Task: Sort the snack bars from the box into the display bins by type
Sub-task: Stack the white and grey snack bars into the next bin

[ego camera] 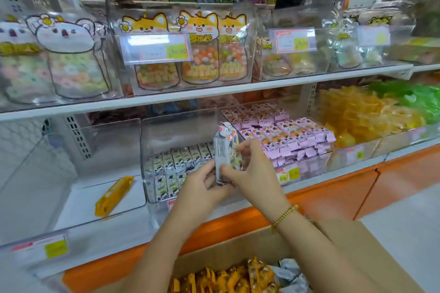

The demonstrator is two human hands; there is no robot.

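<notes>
a small stack point(225, 154) of white-wrapped snack bars stands upright between two hands, in front of the lower row of clear bins. the left hand point(200, 191) grips the stack's lower end, its fingers point(209, 171) curled round the bottom from the left. the right hand point(256, 173) pinches the stack from the right, thumb low beside the left fingers, fingertips point(245, 147) bent over the upper edge. both hands are closed on the stack; neither is free. how many bars the stack has cannot be told.

just behind and left of the fingers is the middle bin point(176, 126), with matching white bars point(176, 164) packed upright in rows along its floor and room above them. to the right of the fingers, the right bin point(316, 162) is piled high with pink bars point(285, 133). well left of the fingers, the left bin point(112, 135) has a single yellow bar point(114, 195) lying flat. below the wrists, the cardboard box point(357, 245) is open, with many yellow bars point(226, 278) and some grey bars point(290, 273) inside.

judging from this, the sorting is partway along: the right bin looks full, the middle bin is part filled, the left bin is barely begun. the stack in hand probably belongs in the middle bin, and most of the box, mainly yellow bars, is left to sort.
</notes>
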